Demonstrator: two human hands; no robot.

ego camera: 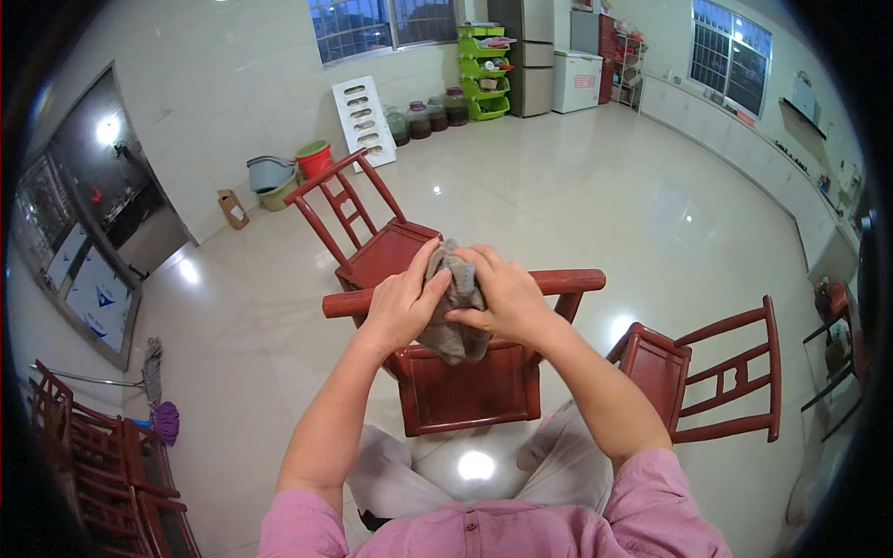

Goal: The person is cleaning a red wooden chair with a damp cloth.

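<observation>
Both my hands grip a crumpled grey-brown cloth (453, 328) above the top rail of a red wooden chair (471, 390), whose seat lies just below. My left hand (404, 300) holds the cloth's left side, thumb on top. On the right side, my right hand (506, 293) curls its fingers and thumb around it. The cloth and hands cover the middle of the top rail, so whether they touch the rail cannot be told. A second red wooden chair (391, 251) stands behind to the left, and a third (656, 366) stands at the right.
More red chairs (104, 474) are grouped at the lower left, beside a purple mop head (165, 423) and a grey one (152, 370). Buckets (271, 174), a cardboard box (233, 209), large jars (418, 120) and a green rack (486, 73) line the far wall. White cabinets (725, 136) run along the right.
</observation>
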